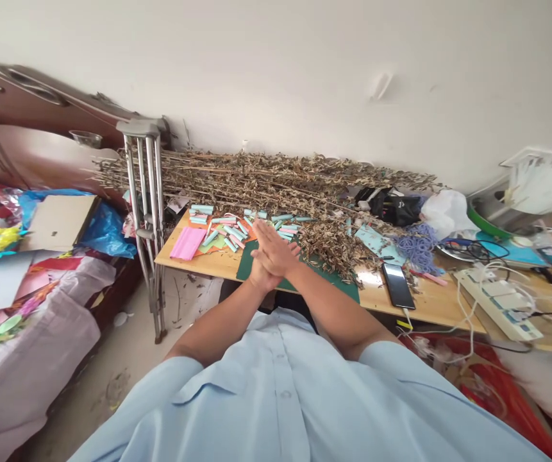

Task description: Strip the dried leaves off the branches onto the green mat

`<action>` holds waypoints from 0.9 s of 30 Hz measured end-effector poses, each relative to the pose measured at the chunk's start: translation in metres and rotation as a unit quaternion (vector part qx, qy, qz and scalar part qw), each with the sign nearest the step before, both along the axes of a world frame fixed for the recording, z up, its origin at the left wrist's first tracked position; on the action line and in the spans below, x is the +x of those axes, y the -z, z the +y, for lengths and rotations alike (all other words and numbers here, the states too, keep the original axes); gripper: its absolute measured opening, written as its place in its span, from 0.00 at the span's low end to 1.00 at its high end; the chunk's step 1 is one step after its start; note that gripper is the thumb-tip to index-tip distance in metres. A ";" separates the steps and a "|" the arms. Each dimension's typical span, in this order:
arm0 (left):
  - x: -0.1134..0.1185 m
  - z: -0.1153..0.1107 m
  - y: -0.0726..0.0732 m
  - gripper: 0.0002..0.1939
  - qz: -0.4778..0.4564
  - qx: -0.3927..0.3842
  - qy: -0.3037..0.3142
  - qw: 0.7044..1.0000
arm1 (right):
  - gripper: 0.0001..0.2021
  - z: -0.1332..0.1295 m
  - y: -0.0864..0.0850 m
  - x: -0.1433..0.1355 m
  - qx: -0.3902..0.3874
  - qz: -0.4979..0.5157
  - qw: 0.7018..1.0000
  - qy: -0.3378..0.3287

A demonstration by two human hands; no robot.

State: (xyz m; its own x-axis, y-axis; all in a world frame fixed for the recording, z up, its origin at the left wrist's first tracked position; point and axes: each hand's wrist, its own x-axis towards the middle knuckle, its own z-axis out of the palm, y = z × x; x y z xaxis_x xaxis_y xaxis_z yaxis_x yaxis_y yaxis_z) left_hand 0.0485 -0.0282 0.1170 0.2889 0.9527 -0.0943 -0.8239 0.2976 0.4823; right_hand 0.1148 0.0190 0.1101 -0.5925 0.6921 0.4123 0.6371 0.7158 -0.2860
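My light-blue button shirt (280,378) fills the foreground; past it, my right hand (276,249) lies flat, fingers straight, across my left hand (262,273), palm to palm, left fingers extended, partly hidden. Can't tell if anything sits between the palms. Both are in front of the dark-green flat mat (245,263) on the pale wooden table (218,265). The loose pile of dry brown leaves (326,247) is partly on the mat, right of my hands; small pale-blue and pink paper rolls (234,232) lie scattered, mostly left. Pink stacked paper sheets (187,243) sit farther left, the black-screened phone (398,285) right, cable plugged in. Behind: long dried leafy stalks (256,176) along the plain white wall (276,77), grey-topped metal crutches (149,160) upright at the table's left end.
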 end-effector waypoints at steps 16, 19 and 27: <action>-0.011 -0.008 0.033 0.17 0.012 -0.028 0.063 0.998 | 0.27 0.014 0.031 0.046 -0.050 0.151 0.950 0.268; -0.007 -0.009 0.031 0.20 0.026 0.000 0.067 0.997 | 0.26 0.013 0.030 0.046 -0.058 0.190 0.939 0.280; -0.009 -0.003 0.042 0.12 0.062 -0.028 0.033 0.997 | 0.22 0.003 0.020 0.054 -0.094 0.325 0.915 0.218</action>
